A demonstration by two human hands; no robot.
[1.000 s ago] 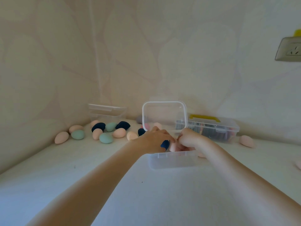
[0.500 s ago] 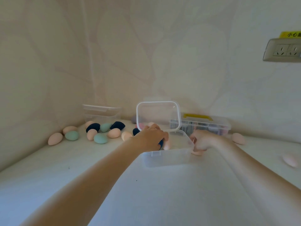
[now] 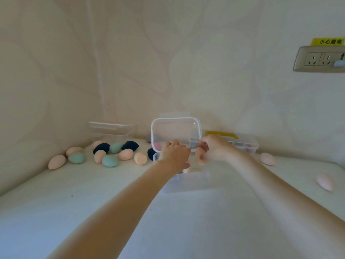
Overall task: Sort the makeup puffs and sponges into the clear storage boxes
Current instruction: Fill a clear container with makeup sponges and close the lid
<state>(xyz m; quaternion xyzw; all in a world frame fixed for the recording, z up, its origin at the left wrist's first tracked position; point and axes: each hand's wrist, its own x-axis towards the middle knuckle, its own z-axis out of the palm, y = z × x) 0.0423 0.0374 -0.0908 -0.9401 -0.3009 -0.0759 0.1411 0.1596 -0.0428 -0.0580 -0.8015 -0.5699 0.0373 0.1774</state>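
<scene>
Overhead, patterned cream wallpaper (image 3: 168,62) behind pale tabletop (image 3: 93,212); each hand's grip unclear.

Both arms reach forward, left hand (image 3: 175,155) and right hand (image 3: 212,149) close together, fingers curled.

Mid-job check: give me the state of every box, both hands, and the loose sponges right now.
Near clear box: open, lid upright.
Back-left clear box: lid on.
Yellow-handled box: closed.
Left hand: over the near box, grip hidden.
Right hand: fingers curled, contents unclear.
Loose sponges: lying on the table, unsorted.
</scene>
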